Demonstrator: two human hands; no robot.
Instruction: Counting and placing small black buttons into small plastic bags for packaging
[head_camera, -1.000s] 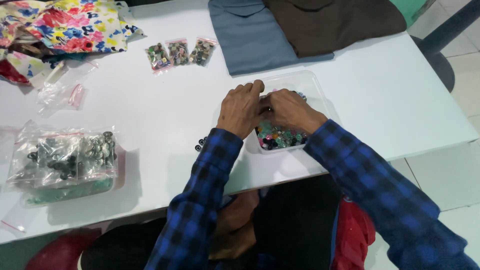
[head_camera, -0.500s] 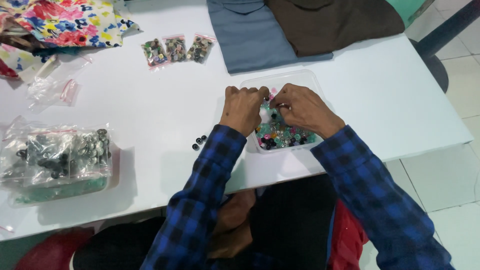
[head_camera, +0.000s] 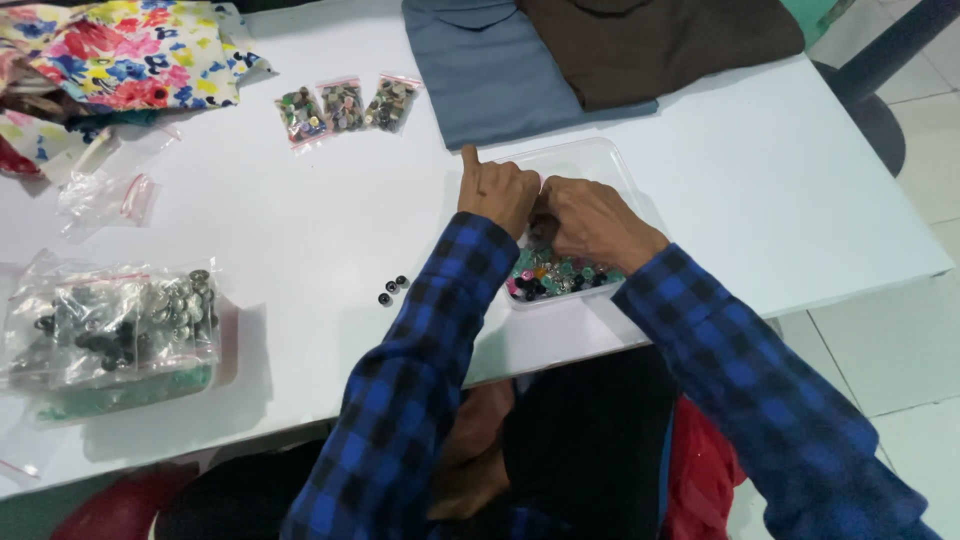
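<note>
A clear plastic tray (head_camera: 590, 160) on the white table (head_camera: 320, 240) holds many small coloured buttons (head_camera: 555, 278). My left hand (head_camera: 497, 192) and my right hand (head_camera: 590, 220) are both over the tray, fingers curled and fingertips meeting above the buttons. Whatever they pinch between them is hidden. Both sleeves are blue and black plaid. Two dark buttons (head_camera: 392, 290) lie loose on the table just left of my left forearm.
Three small bags of buttons (head_camera: 345, 105) lie at the back. A large clear bag of dark buttons (head_camera: 120, 325) is at the left edge. Floral fabric (head_camera: 130, 50), folded blue cloth (head_camera: 490, 70) and brown cloth (head_camera: 660, 40) lie along the far side.
Both hands have shifted slightly toward the tray's far end and stay together over the buttons. The camera view has also shifted a little.
</note>
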